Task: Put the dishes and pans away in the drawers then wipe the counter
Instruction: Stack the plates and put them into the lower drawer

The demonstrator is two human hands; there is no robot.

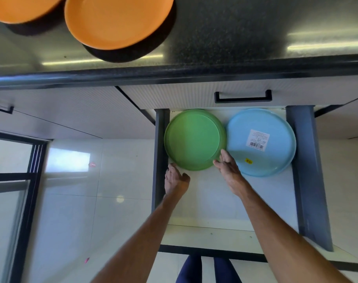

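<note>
Since the fingers of the right hand lie almost straight, w/ the tips on the near rim of the green plate, they just touch it & hold nothing. The left hand is loose too. Its fingers are a bit curled, right beside the plate's near-left edge, w/ nothing in them. I can't tell if they touch the rim.

The green plate lies flat at the back left of the open drawer. The blue plate lies just beside it on the right, edge to edge, w/ a white label on it. The front of the drawer floor is bare.

The plates look like plastic: prob. light, stiff, smooth & a bit slippy, not likely to break. Best spot to hold one is the raised rim, one hand each side, or thumb on top & fingers under.

Count: 1 green plate, 1 blue plate, both in the drawer. 2 orange plates are up on the counter, each on a dark round thing, maybe pans, so 2 of those. I think those go away next; the counter wipe comes last.
</note>
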